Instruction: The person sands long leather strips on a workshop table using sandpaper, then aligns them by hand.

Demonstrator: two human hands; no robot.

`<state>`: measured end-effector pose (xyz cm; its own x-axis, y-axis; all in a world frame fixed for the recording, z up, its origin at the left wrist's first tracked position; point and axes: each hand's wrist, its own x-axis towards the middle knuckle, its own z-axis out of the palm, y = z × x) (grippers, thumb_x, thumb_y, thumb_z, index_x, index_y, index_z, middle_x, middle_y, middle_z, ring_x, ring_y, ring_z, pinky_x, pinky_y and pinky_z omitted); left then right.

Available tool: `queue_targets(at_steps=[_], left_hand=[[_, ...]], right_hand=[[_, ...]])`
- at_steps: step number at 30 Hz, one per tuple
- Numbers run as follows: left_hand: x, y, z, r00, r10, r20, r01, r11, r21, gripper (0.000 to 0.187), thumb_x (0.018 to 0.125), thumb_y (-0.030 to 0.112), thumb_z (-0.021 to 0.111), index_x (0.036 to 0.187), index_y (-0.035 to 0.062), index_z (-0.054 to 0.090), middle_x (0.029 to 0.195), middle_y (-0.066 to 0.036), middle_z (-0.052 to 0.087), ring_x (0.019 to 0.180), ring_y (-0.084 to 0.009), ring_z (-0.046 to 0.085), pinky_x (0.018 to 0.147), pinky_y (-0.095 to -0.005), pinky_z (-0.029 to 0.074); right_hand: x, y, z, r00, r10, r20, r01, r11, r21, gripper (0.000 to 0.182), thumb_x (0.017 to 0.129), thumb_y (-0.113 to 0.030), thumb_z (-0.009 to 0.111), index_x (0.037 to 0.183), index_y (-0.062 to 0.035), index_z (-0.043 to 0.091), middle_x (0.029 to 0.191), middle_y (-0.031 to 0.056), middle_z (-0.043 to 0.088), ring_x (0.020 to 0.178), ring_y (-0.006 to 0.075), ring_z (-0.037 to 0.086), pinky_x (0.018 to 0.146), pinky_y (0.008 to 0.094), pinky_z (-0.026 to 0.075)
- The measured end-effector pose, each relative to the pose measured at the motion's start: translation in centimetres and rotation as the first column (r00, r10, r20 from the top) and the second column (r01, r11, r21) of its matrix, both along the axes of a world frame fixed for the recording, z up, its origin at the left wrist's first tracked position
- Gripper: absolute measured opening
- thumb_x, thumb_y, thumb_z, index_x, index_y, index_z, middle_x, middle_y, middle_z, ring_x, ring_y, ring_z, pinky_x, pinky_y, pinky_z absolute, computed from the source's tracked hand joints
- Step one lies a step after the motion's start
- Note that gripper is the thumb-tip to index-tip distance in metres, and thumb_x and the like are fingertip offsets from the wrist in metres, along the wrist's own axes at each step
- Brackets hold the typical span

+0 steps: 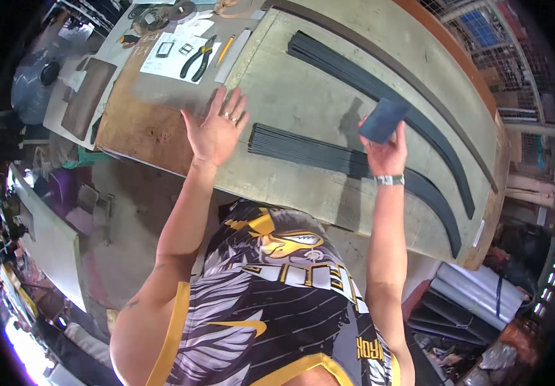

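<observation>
My left hand (218, 132) is held palm up with its fingers spread, and nothing lies in it. It hovers over the near left part of the worktable, beside one end of the lower bundle of long dark strips (310, 151). In my right hand (385, 156) is a flat, dark rectangular piece (384, 120), gripped between thumb and fingers. The piece overlaps the upper bundle of dark strips (335, 64) in this view. Both bundles curve to the right across the pale board (277, 90), their strips lying side by side.
Black-and-yellow pliers (198, 59) lie on a white paper with drawings (161, 64), near a yellow pencil (226, 49). A long brown strip (413, 77) runs along the board's far side. Grey rolls (477, 293) are stacked at lower right.
</observation>
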<state>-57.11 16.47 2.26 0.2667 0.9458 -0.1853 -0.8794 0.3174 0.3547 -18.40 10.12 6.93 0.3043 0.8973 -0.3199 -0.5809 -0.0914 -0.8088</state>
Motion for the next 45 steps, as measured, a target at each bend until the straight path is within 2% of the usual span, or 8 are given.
queue_targets(at_steps=[5,8,14,18,21,28,35,45], left_hand=[[4.6,1.0,4.6,0.951,-0.304,-0.057,0.308,0.949,0.073,0.098,0.104,0.077,0.032,0.166,0.0012,0.028,0.172,-0.022,0.03,0.159,-0.0384,0.027,0.13,-0.0534,0.019],[10.2,-0.5,6.6,0.601,-0.374,-0.707,0.692,0.686,0.225,0.091,0.108,0.071,0.032,0.16,-0.0035,0.036,0.163,-0.024,0.045,0.153,-0.0365,0.042,0.126,-0.0502,0.029],[18.1,-4.1,9.6,0.458,-0.232,-0.858,0.725,0.656,0.21,0.026,0.101,0.015,0.074,0.116,-0.0046,0.067,0.1,-0.009,0.071,0.093,-0.0122,0.066,0.081,-0.0289,0.054],[21.6,-5.8,7.7,0.333,0.078,-0.939,0.716,0.628,0.306,0.015,0.1,0.011,0.073,0.095,-0.0008,0.065,0.081,-0.002,0.065,0.075,-0.0071,0.06,0.067,-0.0271,0.051],[23.9,-7.8,7.6,0.382,0.002,-0.924,0.664,0.695,0.276,0.012,0.1,0.006,0.073,0.095,0.0008,0.063,0.081,0.0,0.065,0.073,-0.0047,0.058,0.063,-0.023,0.048],[32.6,-14.0,6.2,0.387,0.129,-0.913,0.479,0.818,0.319,0.014,0.099,0.006,0.074,0.094,0.0022,0.062,0.076,0.004,0.06,0.069,-0.0031,0.053,0.06,-0.0225,0.044],[38.4,-19.7,6.4,0.369,0.084,-0.926,0.439,0.862,0.253,0.016,0.098,0.007,0.076,0.092,0.003,0.062,0.077,0.006,0.057,0.07,-0.0023,0.048,0.061,-0.023,0.039],[39.8,-17.3,6.0,0.258,0.011,-0.966,0.539,0.828,0.154,0.015,0.099,0.007,0.075,0.092,0.0039,0.062,0.074,0.003,0.062,0.069,-0.0051,0.057,0.062,-0.0237,0.046]], right_hand=[[-4.7,-6.6,2.7,0.805,0.303,-0.511,-0.184,0.945,0.27,0.092,0.102,-0.073,0.044,0.159,-0.0004,0.04,0.147,0.032,0.056,0.131,0.0499,0.06,0.108,0.0603,0.052],[-5.5,-9.3,2.9,0.741,0.352,-0.571,-0.178,0.924,0.338,0.097,0.101,-0.075,0.044,0.161,0.0,0.036,0.152,0.0341,0.051,0.132,0.051,0.059,0.108,0.0621,0.052],[-4.1,-11.7,3.2,0.778,0.295,-0.555,-0.115,0.935,0.335,0.092,0.104,-0.071,0.039,0.162,0.0005,0.035,0.155,0.029,0.051,0.137,0.0532,0.055,0.111,0.0628,0.049],[-1.1,-15.0,3.5,0.967,-0.032,-0.253,0.016,0.998,-0.067,0.074,0.109,-0.05,0.054,0.16,0.0012,0.04,0.153,0.0216,0.057,0.129,0.036,0.065,0.11,0.052,0.052],[1.7,-15.6,1.8,0.748,0.023,0.663,0.111,0.981,-0.16,0.066,0.11,-0.04,0.06,0.157,0.004,0.045,0.157,0.0159,0.055,0.138,0.0252,0.058,0.115,0.0404,0.046],[13.1,-18.9,1.2,0.978,-0.032,0.206,-0.072,0.875,0.479,0.112,0.096,-0.065,0.066,0.168,0.0031,0.016,0.174,0.0226,0.026,0.159,0.0293,0.031,0.129,0.0393,0.023],[24.2,-23.1,4.3,-0.02,-0.135,0.991,-0.114,0.985,0.132,0.133,0.074,-0.063,0.087,0.167,0.0042,0.02,0.172,0.0258,0.028,0.161,0.0395,0.025,0.129,0.0553,0.02],[24.6,-23.5,2.9,-0.103,-0.063,0.993,0.057,0.996,0.069,0.118,0.081,-0.052,0.084,0.168,-0.0004,0.022,0.174,0.0235,0.024,0.163,0.0385,0.02,0.128,0.0606,0.015]])
